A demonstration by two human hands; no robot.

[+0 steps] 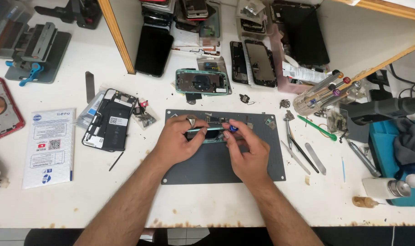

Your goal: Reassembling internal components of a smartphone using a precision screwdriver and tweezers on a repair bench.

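Two bare forearms come up from the bottom edge and meet over a dark grey work mat (262,155) on the white bench (125,200). The left hand (175,141) wears a ring and curls its fingers around the left end of a teal-framed phone (207,133), which is tipped up on its long edge over the upper middle of the mat. The right hand (246,152) closes on the phone's right end, and its thumb and forefinger pinch a small blue-tipped tool (234,128) against the frame; how the other fingers lie I cannot tell.

Left of the mat lies an opened phone (109,119) with its black battery showing, beside a white printed packet (49,146). Further left, a red phone back (0,109) with a copper coil reaches the frame edge, and above it stands a grey clamp jig (37,52) with a blue lever.

Beyond the mat rests a teal rear housing (202,82), face up. Dark screens (154,49) and phone parts lean against a wooden shelf post (118,36).

Right of the mat are tweezers (290,132), a metal spudger (316,158), a green pry tool (316,127) and a clear holder of screwdrivers (323,93). At the right edge sits a blue tray (382,141) with a grey cloth (410,141), and near it a white bottle (385,187).
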